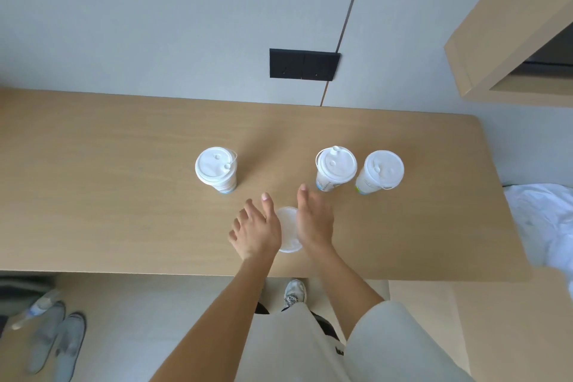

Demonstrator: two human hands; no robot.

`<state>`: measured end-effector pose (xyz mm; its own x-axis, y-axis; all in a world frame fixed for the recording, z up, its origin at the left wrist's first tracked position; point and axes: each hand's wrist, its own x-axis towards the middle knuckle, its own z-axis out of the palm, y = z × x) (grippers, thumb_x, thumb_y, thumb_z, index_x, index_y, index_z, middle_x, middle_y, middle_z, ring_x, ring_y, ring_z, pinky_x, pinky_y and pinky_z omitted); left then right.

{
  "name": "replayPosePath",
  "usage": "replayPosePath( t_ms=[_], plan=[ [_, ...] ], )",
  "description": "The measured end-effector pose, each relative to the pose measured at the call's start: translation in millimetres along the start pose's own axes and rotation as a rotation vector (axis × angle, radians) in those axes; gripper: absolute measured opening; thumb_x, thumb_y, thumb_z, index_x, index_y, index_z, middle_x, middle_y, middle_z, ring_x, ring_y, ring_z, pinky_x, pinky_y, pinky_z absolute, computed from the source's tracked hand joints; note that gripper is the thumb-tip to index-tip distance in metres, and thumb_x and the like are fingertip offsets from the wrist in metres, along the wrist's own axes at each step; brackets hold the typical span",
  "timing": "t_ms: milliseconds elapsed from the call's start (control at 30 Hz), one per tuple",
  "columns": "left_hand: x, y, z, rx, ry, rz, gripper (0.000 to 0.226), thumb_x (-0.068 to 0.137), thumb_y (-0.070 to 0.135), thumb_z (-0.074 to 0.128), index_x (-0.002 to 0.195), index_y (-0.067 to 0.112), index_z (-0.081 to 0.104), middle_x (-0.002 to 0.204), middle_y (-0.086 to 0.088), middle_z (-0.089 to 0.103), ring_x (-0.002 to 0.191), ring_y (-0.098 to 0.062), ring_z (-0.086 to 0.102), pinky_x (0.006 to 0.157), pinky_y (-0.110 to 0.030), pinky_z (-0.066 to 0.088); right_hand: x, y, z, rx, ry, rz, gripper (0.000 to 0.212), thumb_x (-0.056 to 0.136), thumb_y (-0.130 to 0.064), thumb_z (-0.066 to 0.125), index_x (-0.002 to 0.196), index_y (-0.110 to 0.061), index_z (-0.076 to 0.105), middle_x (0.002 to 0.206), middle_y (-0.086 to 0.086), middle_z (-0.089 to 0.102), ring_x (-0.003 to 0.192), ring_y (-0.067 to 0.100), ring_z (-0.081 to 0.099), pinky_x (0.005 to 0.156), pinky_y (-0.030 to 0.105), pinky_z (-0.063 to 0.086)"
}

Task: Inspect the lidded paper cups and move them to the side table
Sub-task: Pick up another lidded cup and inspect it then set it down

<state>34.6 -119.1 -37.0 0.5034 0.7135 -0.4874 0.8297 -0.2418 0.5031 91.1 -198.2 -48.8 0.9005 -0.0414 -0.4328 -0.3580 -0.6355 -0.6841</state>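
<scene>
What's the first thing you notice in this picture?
The left hand and right hand flank a white lidded cup near the desk's front edge. Three more stand behind it: the left cup alone, the middle cup and right cup side by side.

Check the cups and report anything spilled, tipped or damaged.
Nothing stands out: the left cup, middle cup and right cup stand upright with lids on, and the table shows no spill. The near cup sits between the left hand and right hand, partly hidden.
</scene>
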Motion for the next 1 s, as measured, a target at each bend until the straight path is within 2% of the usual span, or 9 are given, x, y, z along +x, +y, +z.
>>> replayPosePath(
  t_ms=[133, 300, 433, 533, 633, 767, 833, 933, 1000],
  plan=[
    [3.5, -0.8, 7.5, 0.062, -0.004, -0.022, 0.072, 0.1, 0.067, 0.013, 0.153, 0.026, 0.037, 0.147, -0.011, 0.055, 0.14, -0.032, 0.044, 0.115, -0.054, 0.025, 2.6, -1.2, 13.2, -0.122, -0.008, -0.036, 0.092, 0.085, -0.077, 0.006, 0.104, -0.011, 0.067, 0.106, 0.006, 0.07, 0.114, 0.033, 0.058, 0.103, 0.049, 0.043],
    [6.0, -0.5, 10.6, 0.14, -0.001, 0.01, 0.07, 0.099, 0.067, 0.005, 0.156, 0.036, 0.03, 0.147, -0.007, 0.056, 0.141, -0.03, 0.043, 0.117, -0.059, 0.022, 3.7, 7.5, 17.3, -0.142, 0.046, -0.06, 0.075, 0.1, -0.064, 0.014, 0.108, -0.011, 0.067, 0.112, 0.006, 0.071, 0.115, 0.032, 0.059, 0.101, 0.049, 0.044],
    [7.1, 1.6, 9.5, 0.194, 0.005, 0.077, 0.07, 0.098, 0.065, 0.003, 0.158, 0.037, 0.027, 0.147, -0.006, 0.056, 0.14, -0.029, 0.043, 0.118, -0.061, 0.021, 3.1, 10.8, 18.1, -0.109, 0.106, -0.011, 0.07, 0.102, -0.063, 0.016, 0.116, -0.014, 0.065, 0.118, 0.007, 0.069, 0.122, 0.033, 0.057, 0.104, 0.049, 0.042],
    [21.0, 6.5, 2.9, 0.296, 0.019, 0.178, 0.069, 0.101, 0.063, 0.011, 0.161, 0.031, 0.022, 0.151, -0.007, 0.052, 0.145, -0.03, 0.038, 0.121, -0.061, 0.016, -2.4, 5.8, 24.9, -0.005, 0.156, 0.153, 0.061, 0.106, -0.061, 0.023, 0.136, -0.02, 0.056, 0.135, 0.011, 0.062, 0.134, 0.035, 0.052, 0.111, 0.052, 0.038],
    [32.2, 8.7, -4.4, 0.378, 0.029, 0.354, 0.071, 0.102, 0.062, 0.016, 0.162, 0.023, 0.023, 0.155, -0.007, 0.048, 0.152, -0.031, 0.028, 0.124, -0.058, 0.014, -16.1, 1.2, 25.1, 0.187, 0.13, 0.473, 0.069, 0.104, -0.067, 0.022, 0.16, -0.028, 0.029, 0.158, 0.019, 0.041, 0.149, 0.038, 0.035, 0.123, 0.056, 0.022],
    [40.1, 13.3, -14.8, 0.373, 0.09, 0.537, 0.077, 0.097, 0.065, 0.012, 0.152, 0.019, 0.04, 0.151, -0.006, 0.052, 0.151, -0.031, 0.03, 0.121, -0.049, 0.024, -21.9, 0.2, 13.7, 0.322, 0.039, 0.678, 0.081, 0.1, -0.074, 0.023, 0.165, -0.025, 0.014, 0.163, 0.022, 0.029, 0.151, 0.041, 0.026, 0.125, 0.057, 0.019],
    [35.8, 12.2, -19.3, 0.296, 0.088, 0.522, 0.08, 0.095, 0.068, 0.01, 0.149, 0.02, 0.044, 0.155, -0.004, 0.049, 0.152, -0.028, 0.029, 0.121, -0.047, 0.027, -23.1, 5.7, 8.7, 0.201, 0.03, 0.557, 0.08, 0.1, -0.074, 0.023, 0.164, -0.025, 0.022, 0.162, 0.019, 0.033, 0.15, 0.039, 0.031, 0.123, 0.055, 0.023],
    [20.3, 3.5, -20.4, 0.187, -0.012, 0.309, 0.082, 0.094, 0.072, 0.009, 0.158, 0.028, 0.031, 0.168, -0.003, 0.029, 0.158, -0.028, 0.015, 0.125, -0.052, 0.018, -18.6, 11.1, 3.4, -0.059, 0.061, 0.021, 0.082, 0.094, -0.075, 0.017, 0.148, -0.023, 0.047, 0.149, 0.014, 0.049, 0.144, 0.037, 0.041, 0.118, 0.047, 0.03],
    [8.2, -0.2, -15.8, 0.179, -0.092, 0.179, 0.079, 0.097, 0.07, 0.01, 0.164, 0.03, 0.014, 0.173, -0.007, 0.01, 0.16, -0.032, 0.002, 0.126, -0.057, 0.007, -12.2, 4.5, 0.2, -0.216, 0.047, -0.238, 0.091, 0.089, -0.074, 0.013, 0.15, -0.018, 0.049, 0.153, 0.016, 0.049, 0.146, 0.038, 0.039, 0.12, 0.044, 0.028]
  ],
)
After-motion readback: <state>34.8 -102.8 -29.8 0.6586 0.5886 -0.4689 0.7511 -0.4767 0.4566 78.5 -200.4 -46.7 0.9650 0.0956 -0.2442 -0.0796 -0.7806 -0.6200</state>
